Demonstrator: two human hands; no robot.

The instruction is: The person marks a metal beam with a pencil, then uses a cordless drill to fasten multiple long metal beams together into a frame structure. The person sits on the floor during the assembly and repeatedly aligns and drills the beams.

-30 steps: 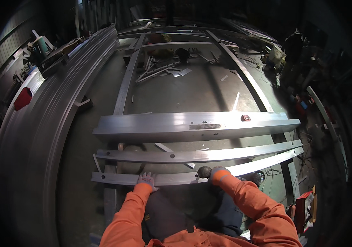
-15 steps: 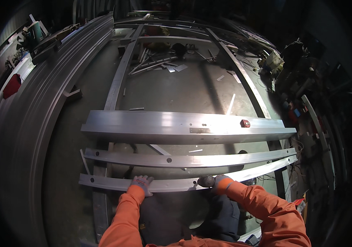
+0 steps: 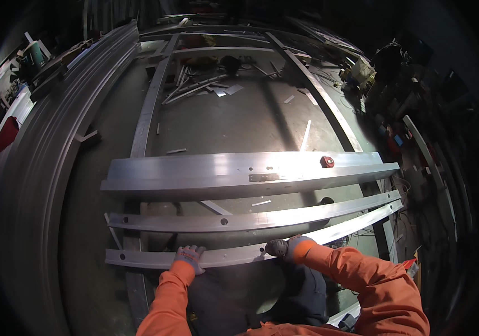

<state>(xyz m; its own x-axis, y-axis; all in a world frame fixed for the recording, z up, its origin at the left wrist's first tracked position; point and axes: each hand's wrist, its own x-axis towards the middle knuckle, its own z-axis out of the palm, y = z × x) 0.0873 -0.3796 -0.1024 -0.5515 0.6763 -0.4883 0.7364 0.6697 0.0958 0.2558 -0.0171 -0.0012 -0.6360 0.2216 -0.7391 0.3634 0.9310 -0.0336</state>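
Note:
My left hand, in a grey glove, wraps its fingers over the top of the nearest metal bar, left of its middle. In my gloved right hand is a dark power drill. Its front end is beside a dark hole in this same bar; whether a bit goes into the hole cannot be seen. Just beyond lies a second metal bar with several round holes. Farther back, a wide metal beam carries a red tape measure and a small slotted plate.
Two long metal rails run away from me under the bars. At left lies a stack of long metal profiles with a red cloth on it. Metal offcuts litter the floor ahead. Cables and clutter line the right side.
The whole view has shifted and tilted slightly. Both hands keep about the same places along the near bar, with the drill still beside the hole.

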